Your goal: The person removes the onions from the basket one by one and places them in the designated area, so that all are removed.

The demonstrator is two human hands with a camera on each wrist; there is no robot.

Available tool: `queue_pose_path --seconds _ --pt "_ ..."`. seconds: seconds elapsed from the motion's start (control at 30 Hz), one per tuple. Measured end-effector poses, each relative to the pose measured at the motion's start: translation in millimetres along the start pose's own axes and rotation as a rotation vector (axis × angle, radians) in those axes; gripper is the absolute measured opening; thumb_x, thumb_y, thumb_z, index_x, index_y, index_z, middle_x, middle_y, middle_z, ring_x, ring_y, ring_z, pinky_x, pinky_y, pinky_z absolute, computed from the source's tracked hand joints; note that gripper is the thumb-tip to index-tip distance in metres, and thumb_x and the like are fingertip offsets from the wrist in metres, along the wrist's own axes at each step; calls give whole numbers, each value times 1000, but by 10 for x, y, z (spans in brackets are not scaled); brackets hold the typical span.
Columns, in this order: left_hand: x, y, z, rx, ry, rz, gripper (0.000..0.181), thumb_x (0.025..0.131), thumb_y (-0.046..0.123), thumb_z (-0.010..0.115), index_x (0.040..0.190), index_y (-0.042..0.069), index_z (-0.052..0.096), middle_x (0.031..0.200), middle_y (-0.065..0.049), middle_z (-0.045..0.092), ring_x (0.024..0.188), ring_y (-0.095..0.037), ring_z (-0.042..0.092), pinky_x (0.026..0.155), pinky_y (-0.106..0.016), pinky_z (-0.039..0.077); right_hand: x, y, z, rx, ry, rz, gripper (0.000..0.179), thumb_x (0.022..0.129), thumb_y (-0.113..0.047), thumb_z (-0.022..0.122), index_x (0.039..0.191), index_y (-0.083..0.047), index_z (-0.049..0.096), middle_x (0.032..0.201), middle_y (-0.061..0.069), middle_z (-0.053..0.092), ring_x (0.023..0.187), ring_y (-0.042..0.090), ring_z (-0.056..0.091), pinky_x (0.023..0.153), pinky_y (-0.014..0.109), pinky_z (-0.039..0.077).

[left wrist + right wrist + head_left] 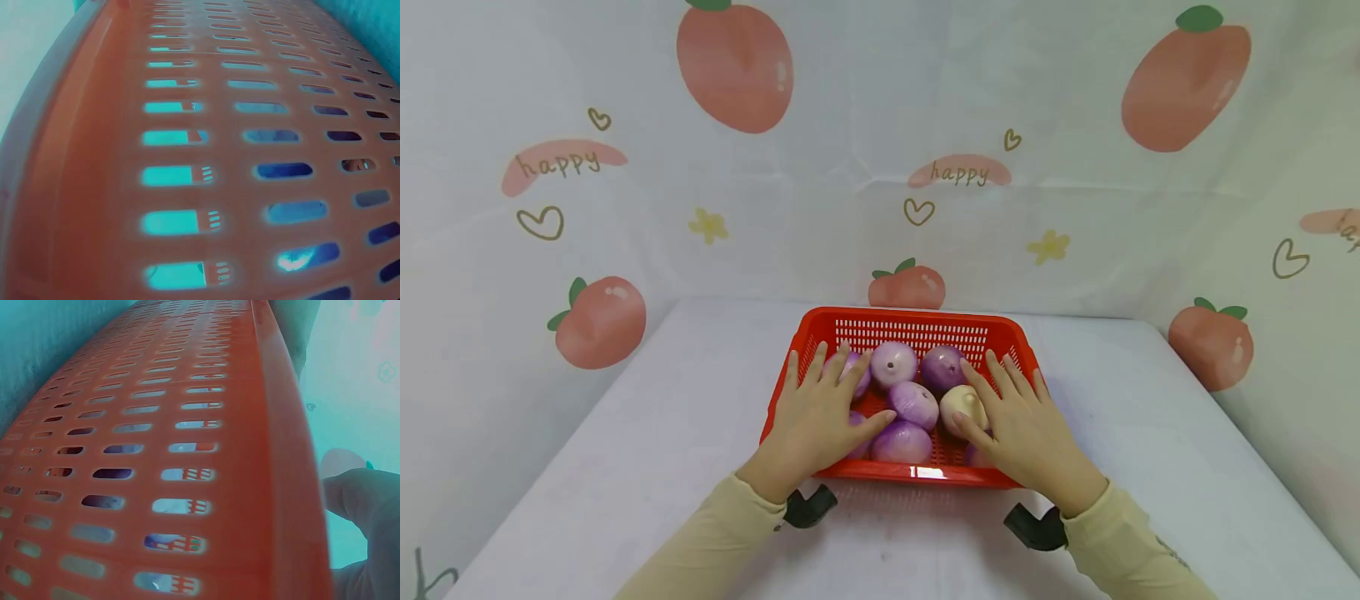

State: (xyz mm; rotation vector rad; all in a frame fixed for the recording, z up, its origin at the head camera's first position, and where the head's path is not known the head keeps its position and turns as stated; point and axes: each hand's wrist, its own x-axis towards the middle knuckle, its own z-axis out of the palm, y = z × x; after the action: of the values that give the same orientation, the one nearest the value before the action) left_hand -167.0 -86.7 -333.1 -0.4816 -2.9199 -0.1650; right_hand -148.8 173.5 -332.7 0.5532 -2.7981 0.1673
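Observation:
A red plastic basket point(917, 473) with slotted walls sits on the white table, holding several purple onions point(913, 405) and one pale, peeled-looking onion point(961, 407). My left hand point(816, 421) lies palm down over the basket's left side, fingers straight and spread, its thumb reaching over the front onion point(902, 443). Over the right side my right hand point(1030, 433) is spread the same way, thumb and forefinger overlapping the pale onion. The slotted wall point(75, 187) fills the left wrist view. In the right wrist view, fingers point(369, 506) show beyond the rim point(294, 456). Onions under the hands are partly hidden.
A white cloth point(850, 208) printed with fruit, hearts and "happy" hangs behind and beside the table point(685, 400). Black curved pieces point(811, 506) show below each wrist, in front of the basket.

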Motion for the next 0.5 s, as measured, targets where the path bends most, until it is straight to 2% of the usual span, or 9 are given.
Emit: queue_pose_path --seconds 0.17,0.3,0.43,0.5 --pt "2 8 -27 -12 -25 6 81 87 71 45 152 23 33 155 -12 34 146 -39 21 118 -63 2 -7 1 -12 23 -2 -7 60 92 -43 58 143 -12 48 144 23 45 135 45 40 109 64 32" --pt "13 5 -71 -7 -38 29 72 88 60 54 147 21 42 149 -11 43 142 -39 32 117 -64 9 -10 8 -30 36 12 -30 56 89 -34 66 138 -10 53 139 23 51 127 44 49 104 59 41" --pt "15 -7 -125 -31 -32 44 63 88 50 61 142 18 50 140 -9 55 132 -34 48 115 -62 21 5 8 -45 73 56 -50 49 88 -28 68 133 -10 58 131 19 59 119 39 57 98 54 48" --pt "16 -15 -153 -62 -17 45 60 89 47 63 139 17 53 131 -9 62 120 -32 58 110 -58 35 18 4 -50 102 78 -47 45 89 -27 68 130 -11 60 124 15 63 114 34 61 94 51 51"
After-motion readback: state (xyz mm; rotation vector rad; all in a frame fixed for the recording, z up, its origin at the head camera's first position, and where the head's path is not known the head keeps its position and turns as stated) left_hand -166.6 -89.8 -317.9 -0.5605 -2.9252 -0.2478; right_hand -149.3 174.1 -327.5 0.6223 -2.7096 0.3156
